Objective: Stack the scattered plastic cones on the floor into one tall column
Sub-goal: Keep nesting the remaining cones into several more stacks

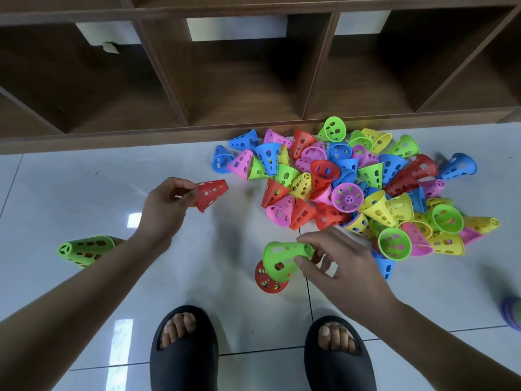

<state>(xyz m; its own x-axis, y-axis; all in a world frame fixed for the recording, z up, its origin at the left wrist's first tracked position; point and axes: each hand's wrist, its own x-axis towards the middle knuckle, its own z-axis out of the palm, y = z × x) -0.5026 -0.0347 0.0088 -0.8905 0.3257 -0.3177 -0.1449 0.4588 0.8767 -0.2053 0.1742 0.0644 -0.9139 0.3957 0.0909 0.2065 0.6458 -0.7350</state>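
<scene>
White floor tiles [84,187] beside a brown shelf unit [253,88] are strewn with a heap of perforated cones [352,190]. A red cone [212,194] is pinched by the left hand [163,210]; a green cone [282,258] is clasped in the curled fingers of the right hand [341,263], directly above a red-topped stack [267,285].

At four o'clock the frame edge cuts off a blurred purple-and-green ribbed object [513,314], perhaps stacked cones. At eight o'clock the left forearm [98,283] hides part of a green perforated plastic cone [81,249]. At ten o'clock a small pale scrap [110,48] in the brown wooden shelf [253,80] is too small to identify.
</scene>
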